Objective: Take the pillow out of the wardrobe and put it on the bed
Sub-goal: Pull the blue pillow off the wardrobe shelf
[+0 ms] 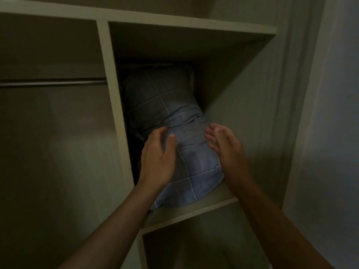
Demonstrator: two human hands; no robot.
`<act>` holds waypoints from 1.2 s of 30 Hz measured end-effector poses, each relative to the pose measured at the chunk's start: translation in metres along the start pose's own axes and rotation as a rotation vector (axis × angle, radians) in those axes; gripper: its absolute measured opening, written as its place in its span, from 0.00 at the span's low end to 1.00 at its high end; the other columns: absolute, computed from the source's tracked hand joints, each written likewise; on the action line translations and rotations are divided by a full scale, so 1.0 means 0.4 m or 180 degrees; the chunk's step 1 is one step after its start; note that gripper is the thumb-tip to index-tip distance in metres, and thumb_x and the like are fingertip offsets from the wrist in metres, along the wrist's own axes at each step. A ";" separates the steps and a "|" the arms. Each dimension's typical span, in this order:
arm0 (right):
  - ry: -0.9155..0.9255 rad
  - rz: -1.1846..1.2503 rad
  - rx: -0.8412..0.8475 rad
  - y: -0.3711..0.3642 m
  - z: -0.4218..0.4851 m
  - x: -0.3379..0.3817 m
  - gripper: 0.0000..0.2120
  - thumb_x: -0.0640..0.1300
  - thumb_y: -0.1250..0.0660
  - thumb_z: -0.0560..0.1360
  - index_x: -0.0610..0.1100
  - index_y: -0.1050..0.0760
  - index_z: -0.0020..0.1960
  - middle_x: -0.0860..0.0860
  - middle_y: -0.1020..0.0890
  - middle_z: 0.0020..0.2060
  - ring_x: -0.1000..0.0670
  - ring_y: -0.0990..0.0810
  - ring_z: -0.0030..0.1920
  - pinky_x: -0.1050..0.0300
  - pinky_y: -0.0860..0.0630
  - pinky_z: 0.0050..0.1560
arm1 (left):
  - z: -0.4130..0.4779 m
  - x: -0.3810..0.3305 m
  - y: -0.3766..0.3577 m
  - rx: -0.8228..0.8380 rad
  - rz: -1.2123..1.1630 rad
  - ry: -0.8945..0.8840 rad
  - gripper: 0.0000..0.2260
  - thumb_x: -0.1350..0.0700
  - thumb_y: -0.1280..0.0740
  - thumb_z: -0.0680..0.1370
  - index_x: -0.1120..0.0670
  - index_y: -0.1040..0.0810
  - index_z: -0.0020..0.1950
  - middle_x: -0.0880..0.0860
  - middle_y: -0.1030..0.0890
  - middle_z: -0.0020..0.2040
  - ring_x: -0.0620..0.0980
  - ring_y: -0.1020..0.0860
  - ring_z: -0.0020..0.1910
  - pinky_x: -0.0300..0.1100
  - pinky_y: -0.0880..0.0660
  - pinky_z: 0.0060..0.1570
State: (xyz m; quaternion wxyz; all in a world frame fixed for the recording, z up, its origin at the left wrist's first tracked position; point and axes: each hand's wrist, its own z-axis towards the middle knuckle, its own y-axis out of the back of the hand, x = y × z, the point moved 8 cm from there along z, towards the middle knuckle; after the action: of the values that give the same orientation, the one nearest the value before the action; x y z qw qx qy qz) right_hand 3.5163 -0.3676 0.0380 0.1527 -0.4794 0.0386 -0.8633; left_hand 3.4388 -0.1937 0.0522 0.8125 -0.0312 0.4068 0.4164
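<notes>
A blue-grey quilted pillow (186, 152) lies lengthwise in a wardrobe (108, 78) compartment, its near end sticking out over the shelf's front edge (194, 214). My left hand (157, 158) rests against the pillow's left side, fingers curled onto the fabric. My right hand (223, 146) is at the pillow's right side, fingers spread and touching or just off the cover. Neither hand clearly grips it. The pillow's far end is lost in the dark. The bed is not in view.
A hanging rail (52, 83) crosses the dark section to the left. Another open compartment (194, 247) lies below the pillow's shelf. A pale wall (330, 133) rises on the right, beside the wardrobe's side panel.
</notes>
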 end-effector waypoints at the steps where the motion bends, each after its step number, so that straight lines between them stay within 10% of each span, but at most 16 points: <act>1: -0.0005 -0.0019 -0.0004 0.002 0.012 -0.006 0.09 0.44 0.43 0.82 0.48 0.26 0.59 0.49 0.19 0.54 0.48 0.21 0.61 0.55 0.26 0.62 | 0.012 0.009 -0.007 -0.0041 -0.0024 0.0050 0.17 0.49 0.40 0.81 0.53 0.28 0.68 0.53 0.23 0.65 0.50 0.26 0.64 0.49 0.31 0.65; 11: -0.0087 -0.0433 -0.0009 -0.008 0.204 -0.125 0.11 0.46 0.40 0.81 0.44 0.25 0.60 0.46 0.19 0.57 0.49 0.21 0.60 0.52 0.25 0.62 | 0.143 0.220 -0.118 -0.0379 -0.0459 0.0738 0.17 0.47 0.38 0.79 0.53 0.26 0.64 0.54 0.21 0.62 0.50 0.24 0.60 0.48 0.30 0.64; 17: -0.0119 -0.1151 -0.0040 0.010 0.372 -0.289 0.12 0.46 0.38 0.80 0.42 0.25 0.60 0.53 0.20 0.47 0.60 0.21 0.46 0.78 0.29 0.40 | 0.202 0.404 -0.211 -0.0420 -0.0204 0.1286 0.20 0.51 0.34 0.76 0.56 0.28 0.67 0.59 0.25 0.66 0.58 0.28 0.66 0.53 0.33 0.67; 23: -0.0878 -0.2225 0.0135 0.054 0.407 -0.461 0.29 0.51 0.35 0.78 0.37 0.36 0.73 0.40 0.31 0.72 0.41 0.32 0.71 0.49 0.36 0.71 | 0.192 0.500 -0.259 -0.0326 0.0465 0.1669 0.38 0.47 0.33 0.73 0.57 0.46 0.77 0.61 0.44 0.78 0.61 0.44 0.76 0.55 0.45 0.74; 29: -0.0399 -0.3110 -0.0077 0.052 0.406 -0.457 0.13 0.40 0.38 0.79 0.29 0.24 0.50 0.32 0.20 0.51 0.37 0.21 0.53 0.53 0.34 0.48 | 0.185 0.512 -0.256 -0.0524 0.0843 0.1822 0.23 0.52 0.38 0.77 0.67 0.31 0.65 0.69 0.28 0.66 0.67 0.28 0.64 0.54 0.30 0.63; 36: -0.0272 -0.3324 -0.0252 0.090 0.369 -0.417 0.10 0.37 0.39 0.78 0.32 0.21 0.49 0.34 0.18 0.51 0.35 0.20 0.53 0.49 0.26 0.52 | 0.153 0.476 -0.236 -0.0346 0.1089 0.1663 0.16 0.60 0.40 0.76 0.65 0.27 0.61 0.68 0.23 0.60 0.67 0.24 0.57 0.54 0.27 0.56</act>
State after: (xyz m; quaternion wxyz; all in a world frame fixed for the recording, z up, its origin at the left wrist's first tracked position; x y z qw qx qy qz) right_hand 3.7308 -0.3400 -0.0266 -0.3147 -0.4750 -0.1791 -0.8020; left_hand 3.6052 -0.1072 -0.0650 0.5958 -0.1117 0.5782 0.5461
